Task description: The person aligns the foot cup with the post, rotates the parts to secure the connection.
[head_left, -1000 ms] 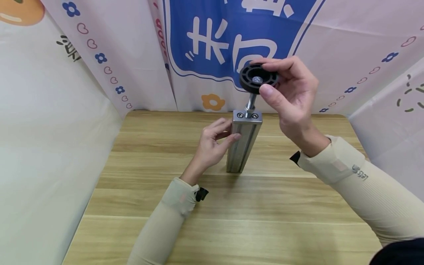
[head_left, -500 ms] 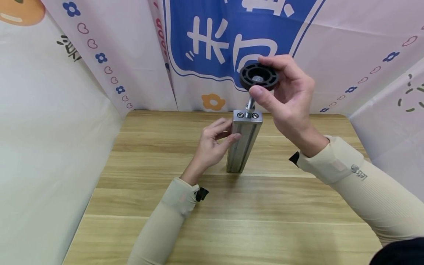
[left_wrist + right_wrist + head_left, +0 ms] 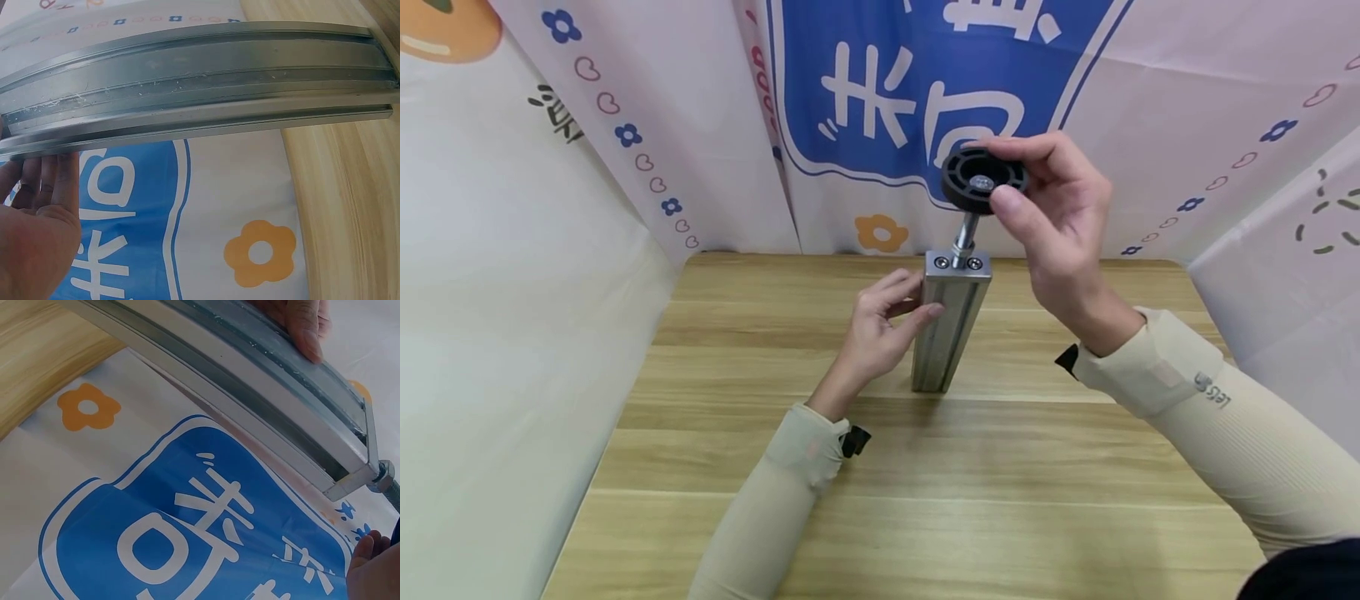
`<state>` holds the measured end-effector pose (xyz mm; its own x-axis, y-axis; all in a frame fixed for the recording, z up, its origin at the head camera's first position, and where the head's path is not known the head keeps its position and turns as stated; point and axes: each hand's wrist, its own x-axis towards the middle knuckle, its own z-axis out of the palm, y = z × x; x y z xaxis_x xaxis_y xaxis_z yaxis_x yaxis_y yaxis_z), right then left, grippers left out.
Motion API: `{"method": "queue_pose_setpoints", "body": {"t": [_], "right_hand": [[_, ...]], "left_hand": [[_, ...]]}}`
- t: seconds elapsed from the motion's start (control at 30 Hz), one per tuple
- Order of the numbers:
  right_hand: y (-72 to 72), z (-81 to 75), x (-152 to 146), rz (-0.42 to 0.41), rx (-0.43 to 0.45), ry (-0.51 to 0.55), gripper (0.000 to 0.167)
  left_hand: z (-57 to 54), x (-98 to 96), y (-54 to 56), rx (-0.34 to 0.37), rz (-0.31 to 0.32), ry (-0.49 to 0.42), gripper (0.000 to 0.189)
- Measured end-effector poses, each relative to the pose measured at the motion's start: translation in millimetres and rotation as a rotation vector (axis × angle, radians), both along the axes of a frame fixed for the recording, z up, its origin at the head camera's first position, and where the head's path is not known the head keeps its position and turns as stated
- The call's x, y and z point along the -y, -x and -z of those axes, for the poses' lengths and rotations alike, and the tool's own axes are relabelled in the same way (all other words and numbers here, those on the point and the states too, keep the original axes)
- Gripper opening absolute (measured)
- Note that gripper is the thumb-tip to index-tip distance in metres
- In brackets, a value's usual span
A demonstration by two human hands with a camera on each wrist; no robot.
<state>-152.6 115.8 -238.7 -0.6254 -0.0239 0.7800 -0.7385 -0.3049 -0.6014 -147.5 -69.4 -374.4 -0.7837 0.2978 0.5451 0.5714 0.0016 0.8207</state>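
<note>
A grey aluminium profile (image 3: pixel 950 325) stands upright on the wooden table, its end plate (image 3: pixel 958 264) on top held by two screws. From that plate rises a levelling foot with a threaded stem (image 3: pixel 967 229), a nut (image 3: pixel 384 477) and a round black base (image 3: pixel 976 197). My right hand (image 3: pixel 1067 225) pinches the base's rim between thumb and fingers. Lower down, my left hand (image 3: pixel 883 325) grips the profile near its top, thumb on the near face and fingers reaching behind. The left wrist view shows the profile's grooved side (image 3: pixel 200 69) and part of the left hand (image 3: pixel 44 225).
The wooden table (image 3: pixel 850 517) reaches back to a printed cloth (image 3: pixel 880 192) with a blue panel behind the profile. White cloth walls (image 3: pixel 497 333) close off the left and right sides.
My right thumb and fingers have shifted back and forth along the black base's rim, as in turning it. The left hand and the profile have stayed in place.
</note>
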Motion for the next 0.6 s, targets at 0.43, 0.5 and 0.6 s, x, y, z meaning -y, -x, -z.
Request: {"method": "queue_pose_setpoints", "body": {"t": [0.43, 0.5, 0.6], "right_hand": [[-2.3, -0.8, 1.4, 0.009, -0.001, -0.001, 0.03], [-1.9, -0.5, 2.2, 0.028, -0.003, -0.018, 0.034], [-0.8, 0.1, 3.2, 0.043, -0.009, -0.04, 0.041]], "left_hand": [[1.5, 0.9, 0.0, 0.005, -0.002, -0.004, 0.039], [1.6, 0.9, 0.2, 0.004, -0.002, -0.004, 0.039], [1.4, 0.7, 0.2, 0.001, 0.0, -0.004, 0.04]]}}
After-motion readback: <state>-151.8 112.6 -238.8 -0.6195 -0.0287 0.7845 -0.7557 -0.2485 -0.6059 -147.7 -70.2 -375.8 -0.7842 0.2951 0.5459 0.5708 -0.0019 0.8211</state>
